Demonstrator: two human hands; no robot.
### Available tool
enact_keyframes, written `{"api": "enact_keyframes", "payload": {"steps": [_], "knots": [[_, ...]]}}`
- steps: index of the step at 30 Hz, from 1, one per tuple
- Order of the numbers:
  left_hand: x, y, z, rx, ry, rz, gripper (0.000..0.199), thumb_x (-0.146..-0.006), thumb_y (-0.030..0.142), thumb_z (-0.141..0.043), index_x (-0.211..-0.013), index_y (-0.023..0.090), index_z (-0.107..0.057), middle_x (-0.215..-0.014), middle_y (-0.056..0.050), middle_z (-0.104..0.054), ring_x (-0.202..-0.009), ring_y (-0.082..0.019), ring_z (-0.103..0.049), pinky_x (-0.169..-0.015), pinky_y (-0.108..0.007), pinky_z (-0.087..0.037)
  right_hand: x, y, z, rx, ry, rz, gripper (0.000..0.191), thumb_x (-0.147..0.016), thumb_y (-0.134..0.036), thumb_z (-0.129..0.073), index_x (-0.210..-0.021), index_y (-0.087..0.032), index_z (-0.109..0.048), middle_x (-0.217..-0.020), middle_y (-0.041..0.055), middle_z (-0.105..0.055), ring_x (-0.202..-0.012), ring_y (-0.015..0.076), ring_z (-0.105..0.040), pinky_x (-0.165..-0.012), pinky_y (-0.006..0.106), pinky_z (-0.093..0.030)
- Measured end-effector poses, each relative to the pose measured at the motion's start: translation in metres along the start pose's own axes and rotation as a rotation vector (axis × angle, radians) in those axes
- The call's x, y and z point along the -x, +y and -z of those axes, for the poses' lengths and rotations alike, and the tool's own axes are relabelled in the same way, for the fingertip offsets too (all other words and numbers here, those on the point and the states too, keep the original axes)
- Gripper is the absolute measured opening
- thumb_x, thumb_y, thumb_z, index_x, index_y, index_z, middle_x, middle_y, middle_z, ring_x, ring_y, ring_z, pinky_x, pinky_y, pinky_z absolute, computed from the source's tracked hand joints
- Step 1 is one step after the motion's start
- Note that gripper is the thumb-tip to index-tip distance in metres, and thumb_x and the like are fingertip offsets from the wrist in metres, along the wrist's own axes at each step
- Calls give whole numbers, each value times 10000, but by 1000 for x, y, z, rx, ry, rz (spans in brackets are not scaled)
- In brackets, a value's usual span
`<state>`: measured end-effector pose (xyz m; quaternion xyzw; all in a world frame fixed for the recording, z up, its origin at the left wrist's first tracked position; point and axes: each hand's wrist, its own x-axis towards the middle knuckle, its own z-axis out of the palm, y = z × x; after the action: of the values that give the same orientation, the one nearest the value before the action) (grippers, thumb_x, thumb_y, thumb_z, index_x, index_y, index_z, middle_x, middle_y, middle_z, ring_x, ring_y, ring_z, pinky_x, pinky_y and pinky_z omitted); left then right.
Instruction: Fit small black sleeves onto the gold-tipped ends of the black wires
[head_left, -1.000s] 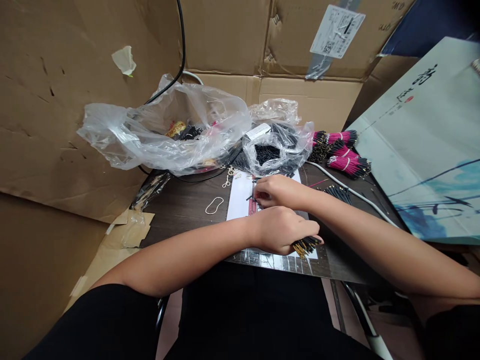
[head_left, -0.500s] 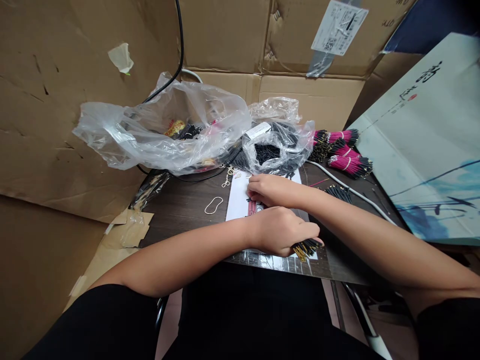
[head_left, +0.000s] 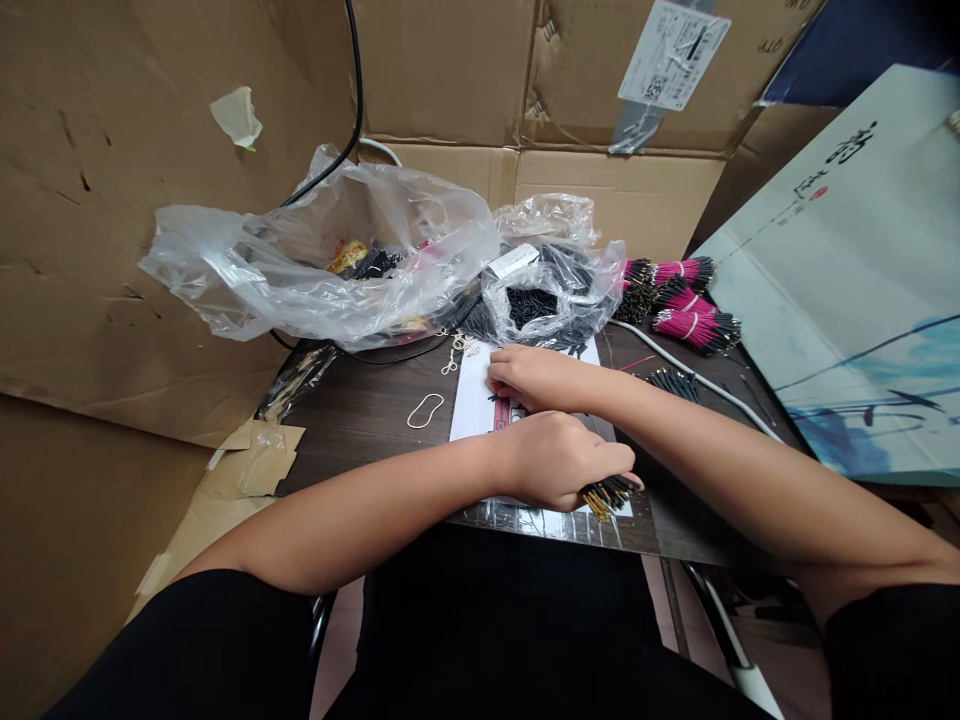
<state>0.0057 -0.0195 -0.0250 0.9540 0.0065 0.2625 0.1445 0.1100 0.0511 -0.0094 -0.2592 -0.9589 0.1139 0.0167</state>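
My left hand (head_left: 559, 460) is shut around a bundle of black wires with gold-coloured terminals (head_left: 609, 497), which stick out past the fingers over the lower edge of a white paper sheet (head_left: 472, 410). My right hand (head_left: 534, 380) rests on the sheet, its fingertips at a thin black wire end (head_left: 494, 396). Just below those fingers lies a small red strip (head_left: 502, 414), partly hidden by both hands. Whether my right fingers pinch the wire, I cannot tell.
A dark tabletop (head_left: 360, 450) holds a rubber band (head_left: 426, 410), a plastic bag of black wires (head_left: 529, 305), a crumpled clear bag (head_left: 315, 270), pink-and-black wire bundles (head_left: 694, 330), and a white cable (head_left: 694, 378). Cardboard walls stand behind and left; a printed paper bag (head_left: 847, 270) leans right.
My right hand has slid left across the paper, its fingertips closer to the sheet's left side. My left hand still grips the wire bundle, and the view has shifted slightly.
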Motion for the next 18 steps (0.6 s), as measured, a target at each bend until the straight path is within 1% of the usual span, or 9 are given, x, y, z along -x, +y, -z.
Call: {"api": "enact_keyframes", "payload": {"steps": [2, 4, 6, 8, 10, 11, 13, 15, 18], "knots": [[0, -2, 3, 6, 14, 11, 256, -946, 337, -365, -820, 177, -520, -686, -37, -642, -579, -166, -573, -576, -305, -412, 3, 0, 4, 20, 35, -34, 165, -906, -168, -429, -824, -143, -570, -845, 78, -557, -796, 175, -448, -698, 296, -348], [1, -6, 8, 11, 41, 50, 274, -951, 343, -350, -823, 174, -524, -689, -39, -647, -599, -164, -589, -587, -293, -418, 14, 0, 12, 26, 141, -100, 147, -900, -152, -409, -853, -145, -548, -884, 88, -549, -813, 181, -445, -706, 305, -356], [3, -10, 15, 2, 92, 125, 275, -951, 349, -353, -820, 179, -525, -679, -25, -640, -600, -154, -588, -591, -279, -412, 33, -2, 21, -3, 354, -178, 121, -884, -121, -409, -850, -162, -518, -869, 71, -539, -819, 175, -456, -736, 307, -380], [6, -15, 21, -33, 139, 213, 293, -959, 363, -347, -819, 179, -526, -678, -19, -631, -599, -144, -582, -581, -267, -397, 57, -6, 27, -21, 549, -219, 99, -889, -123, -420, -845, -177, -490, -857, 56, -530, -824, 166, -473, -769, 311, -404], [7, -19, 26, -68, 193, 285, 316, -970, 372, -327, -820, 176, -524, -686, -18, -624, -596, -133, -574, -567, -255, -381, 80, -13, 28, 32, 683, -227, 82, -881, -119, -445, -859, -189, -480, -853, 50, -532, -822, 166, -483, -764, 315, -417], [8, -21, 27, -83, 209, 314, 324, -975, 374, -318, -823, 174, -523, -691, -18, -623, -596, -129, -572, -565, -251, -377, 90, -17, 26, 67, 727, -223, 81, -871, -111, -466, -873, -190, -482, -860, 53, -539, -832, 170, -494, -761, 317, -426], [7, -23, 28, -106, 208, 358, 332, -981, 377, -305, -836, 172, -522, -701, -18, -626, -599, -124, -572, -569, -244, -377, 103, -25, 18, 151, 768, -209, 103, -849, -95, -501, -894, -187, -491, -867, 64, -556, -830, 179, -503, -744, 324, -439], [6, -23, 27, -121, 173, 381, 325, -982, 374, -304, -852, 173, -522, -702, -15, -629, -601, -126, -575, -575, -243, -379, 110, -32, 9, 237, 765, -204, 137, -831, -77, -521, -922, -178, -504, -882, 80, -577, -817, 186, -502, -720, 328, -448], [5, -23, 24, -133, 107, 379, 291, -975, 361, -322, -866, 174, -517, -694, -11, -626, -601, -134, -577, -567, -250, -373, 112, -39, 0, 344, 733, -200, 166, -820, -66, -533, -956, -160, -523, -918, 101, -606, -819, 198, -508, -720, 347, -457]]}}
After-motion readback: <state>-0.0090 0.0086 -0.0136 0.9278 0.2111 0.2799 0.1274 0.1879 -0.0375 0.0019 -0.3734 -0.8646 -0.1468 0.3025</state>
